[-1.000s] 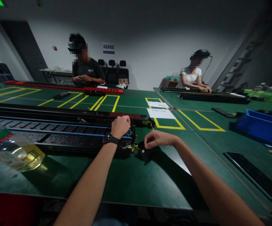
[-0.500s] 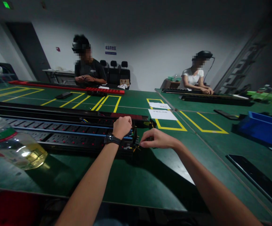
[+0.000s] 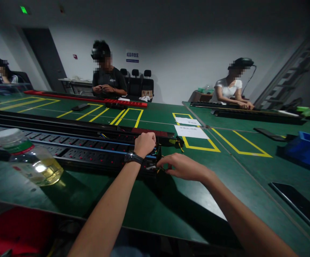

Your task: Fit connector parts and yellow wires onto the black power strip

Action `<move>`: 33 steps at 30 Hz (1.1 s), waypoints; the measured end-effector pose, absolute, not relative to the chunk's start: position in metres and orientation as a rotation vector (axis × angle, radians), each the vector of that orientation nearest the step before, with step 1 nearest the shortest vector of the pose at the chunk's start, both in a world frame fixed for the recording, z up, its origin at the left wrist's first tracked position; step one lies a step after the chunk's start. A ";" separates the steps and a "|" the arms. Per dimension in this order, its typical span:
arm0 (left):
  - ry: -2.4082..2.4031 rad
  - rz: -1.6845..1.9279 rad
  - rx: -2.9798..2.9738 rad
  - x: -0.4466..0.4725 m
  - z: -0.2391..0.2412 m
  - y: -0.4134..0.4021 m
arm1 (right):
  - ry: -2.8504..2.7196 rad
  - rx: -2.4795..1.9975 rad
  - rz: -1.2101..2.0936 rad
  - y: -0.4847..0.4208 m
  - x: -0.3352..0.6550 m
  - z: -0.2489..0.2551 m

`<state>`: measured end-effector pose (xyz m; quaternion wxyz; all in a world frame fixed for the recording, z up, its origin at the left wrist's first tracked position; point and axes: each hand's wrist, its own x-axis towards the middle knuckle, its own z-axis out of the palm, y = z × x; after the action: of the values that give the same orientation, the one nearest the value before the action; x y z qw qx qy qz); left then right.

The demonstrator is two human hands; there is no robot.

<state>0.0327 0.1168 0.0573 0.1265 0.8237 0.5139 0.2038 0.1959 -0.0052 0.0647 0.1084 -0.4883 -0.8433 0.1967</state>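
A long black power strip (image 3: pixel 71 151) with many sockets and a blue stripe lies across the green table (image 3: pixel 155 207). My left hand (image 3: pixel 145 143), wearing a black watch, is closed in a fist on top of the strip's right end. My right hand (image 3: pixel 180 166) pinches at that open end, where coloured wires (image 3: pixel 159 167) stick out. What its fingertips hold is too small to make out. A second black strip (image 3: pixel 64 126) lies just behind, with yellow wires at its right end.
A plastic bottle (image 3: pixel 29 157) of yellowish liquid lies at the left. White papers (image 3: pixel 191 131) sit in yellow floor-tape boxes. A blue bin (image 3: pixel 309 150) and a dark flat bar (image 3: pixel 298 205) are at right. Three people sit at the far tables.
My right hand moved left from beside the strip to its open end. The small black part it dangled a second ago is out of sight. The view shifted slightly right.
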 end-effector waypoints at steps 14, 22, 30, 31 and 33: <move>1.491 0.588 2.388 0.033 0.058 0.115 | -2.444 -1.400 0.628 -0.004 0.190 0.056; 1.491 0.586 2.396 0.032 0.057 0.114 | -2.430 -1.342 0.644 -0.001 0.188 0.049; 1.489 0.600 2.390 0.033 0.057 0.116 | -2.316 -1.267 0.623 -0.002 0.181 0.050; 1.492 0.595 2.394 0.033 0.057 0.116 | -2.295 -1.256 0.590 -0.002 0.181 0.051; 1.495 0.589 2.399 0.033 0.057 0.116 | -2.254 -1.316 0.452 -0.001 0.185 0.054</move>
<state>0.0325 0.1157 0.0574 0.1267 0.8241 0.5136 0.2024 0.1845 -0.0008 0.0544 0.2439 -0.4819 -0.8252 0.1654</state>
